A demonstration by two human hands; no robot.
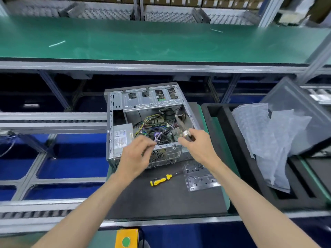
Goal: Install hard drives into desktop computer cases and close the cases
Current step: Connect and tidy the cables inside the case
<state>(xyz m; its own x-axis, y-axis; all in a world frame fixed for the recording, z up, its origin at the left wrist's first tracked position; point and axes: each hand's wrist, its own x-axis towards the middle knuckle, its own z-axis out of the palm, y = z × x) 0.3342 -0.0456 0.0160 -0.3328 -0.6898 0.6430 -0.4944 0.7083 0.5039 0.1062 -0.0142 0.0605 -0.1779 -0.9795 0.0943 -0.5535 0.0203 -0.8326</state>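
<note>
Nearest of all sits an orange box with a green button (126, 239), just below the dark mat (161, 199). On that mat the computer case (152, 126) lies open, its side panel off, wiring showing. Both hands hang over its near edge, apart: the left hand (136, 154) with fingers curled near the cables, whether gripping anything I cannot tell; the right hand (195, 144) pinching a small connector (186, 133). Cabling looks underway; next that plug needs seating. A yellow screwdriver (161, 179) and screw tray (200, 176) wait beside.
</note>
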